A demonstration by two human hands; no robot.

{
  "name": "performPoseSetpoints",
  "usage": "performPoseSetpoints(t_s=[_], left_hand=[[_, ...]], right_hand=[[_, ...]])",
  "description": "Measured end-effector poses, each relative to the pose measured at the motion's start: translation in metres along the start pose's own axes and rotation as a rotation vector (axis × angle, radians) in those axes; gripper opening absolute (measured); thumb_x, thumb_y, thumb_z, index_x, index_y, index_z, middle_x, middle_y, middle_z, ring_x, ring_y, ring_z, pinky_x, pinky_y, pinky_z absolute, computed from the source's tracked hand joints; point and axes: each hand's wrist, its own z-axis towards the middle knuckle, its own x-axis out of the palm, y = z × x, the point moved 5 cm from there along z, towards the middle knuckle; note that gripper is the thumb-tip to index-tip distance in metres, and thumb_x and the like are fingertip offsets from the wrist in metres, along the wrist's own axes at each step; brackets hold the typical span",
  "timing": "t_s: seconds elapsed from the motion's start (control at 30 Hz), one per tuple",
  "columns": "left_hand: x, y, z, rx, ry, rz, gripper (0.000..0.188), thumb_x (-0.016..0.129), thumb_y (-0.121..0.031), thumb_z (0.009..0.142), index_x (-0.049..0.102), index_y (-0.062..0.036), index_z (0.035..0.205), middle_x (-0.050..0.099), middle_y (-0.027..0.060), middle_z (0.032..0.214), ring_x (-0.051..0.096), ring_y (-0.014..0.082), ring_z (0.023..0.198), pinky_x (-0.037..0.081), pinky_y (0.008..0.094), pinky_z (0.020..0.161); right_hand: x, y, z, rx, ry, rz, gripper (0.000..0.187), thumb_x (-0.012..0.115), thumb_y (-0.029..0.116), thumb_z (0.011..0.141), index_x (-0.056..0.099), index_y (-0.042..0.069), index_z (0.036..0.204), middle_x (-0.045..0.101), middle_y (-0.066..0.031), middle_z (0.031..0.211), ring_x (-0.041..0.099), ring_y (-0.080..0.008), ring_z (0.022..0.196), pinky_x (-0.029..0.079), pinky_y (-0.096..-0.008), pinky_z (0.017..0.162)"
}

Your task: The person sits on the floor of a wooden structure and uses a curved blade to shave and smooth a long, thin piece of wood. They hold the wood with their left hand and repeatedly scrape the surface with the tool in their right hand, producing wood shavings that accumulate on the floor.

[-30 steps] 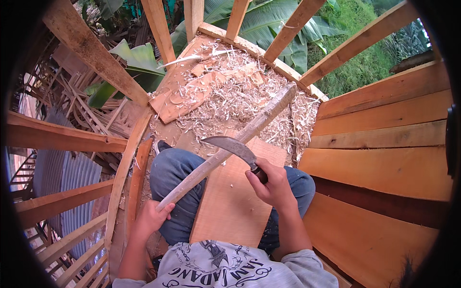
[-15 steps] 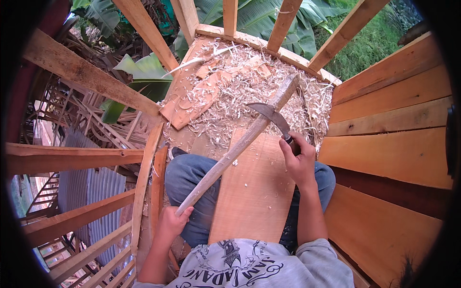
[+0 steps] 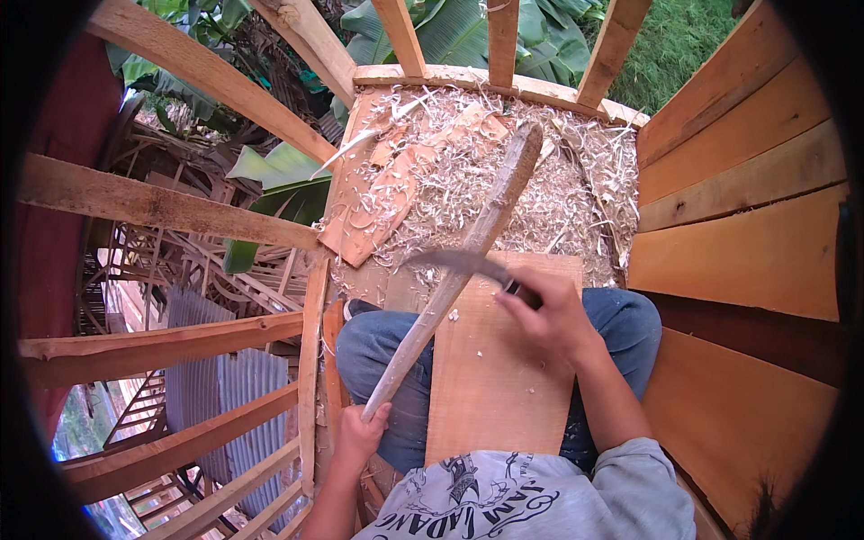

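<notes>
My left hand (image 3: 360,430) is wrapped round the lower end of a long, pale wooden stick (image 3: 443,292), which slants up and away to the right. In my right hand (image 3: 546,310) is the dark handle of a sickle (image 3: 459,262). Its curved blade crosses the middle of the stick and points left; whether it touches the wood I cannot tell. A broad wooden board (image 3: 486,396) lies between my legs, beneath the stick, with a few small chips on it.
Curly wood shavings (image 3: 549,207) cover the floor ahead, around some loose orange-brown planks (image 3: 378,211). Wooden slats (image 3: 171,202) form an open railing at the left and front. A plank wall (image 3: 733,261) stands on the right. Banana leaves (image 3: 459,40) hang beyond the railing.
My right hand has swung the sickle left and toward me along the stick, and the blade now points more to the left. My left hand keeps its grip. The whole view has shifted slightly.
</notes>
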Motion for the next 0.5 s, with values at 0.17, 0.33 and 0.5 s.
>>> performPoseSetpoints(t_s=[0.17, 0.33, 0.5], left_hand=[[-0.002, -0.004, 0.001, -0.035, -0.002, -0.005, 0.052, 0.063, -0.045, 0.084, 0.063, 0.0009, 0.059, 0.059, 0.0099, 0.051, 0.062, 0.0204, 0.051, 0.046, 0.0333, 0.051], [0.003, -0.006, -0.001, -0.015, -0.047, -0.013, 0.05, 0.063, -0.042, 0.084, 0.062, 0.0014, 0.059, 0.058, 0.0088, 0.051, 0.06, 0.018, 0.05, 0.044, 0.0321, 0.049], [0.006, 0.005, -0.002, 0.051, -0.074, -0.082, 0.048, 0.063, -0.04, 0.085, 0.062, 0.0015, 0.06, 0.058, 0.0076, 0.051, 0.058, 0.0166, 0.05, 0.044, 0.0315, 0.048]], right_hand=[[0.004, -0.013, -0.002, 0.054, 0.057, 0.08, 0.023, 0.072, 0.013, 0.079, 0.063, -0.001, 0.095, 0.053, -0.0016, 0.057, 0.047, -0.0067, 0.052, 0.037, -0.0248, 0.047], [-0.02, -0.024, 0.005, 0.199, -0.022, 0.174, 0.026, 0.073, 0.015, 0.078, 0.063, 0.0, 0.097, 0.051, -0.0015, 0.057, 0.045, -0.0078, 0.054, 0.037, -0.0254, 0.051], [0.012, -0.009, -0.011, 0.038, 0.415, 0.213, 0.024, 0.073, 0.014, 0.079, 0.064, 0.001, 0.096, 0.053, 0.0014, 0.061, 0.045, -0.007, 0.058, 0.038, -0.0256, 0.052]])
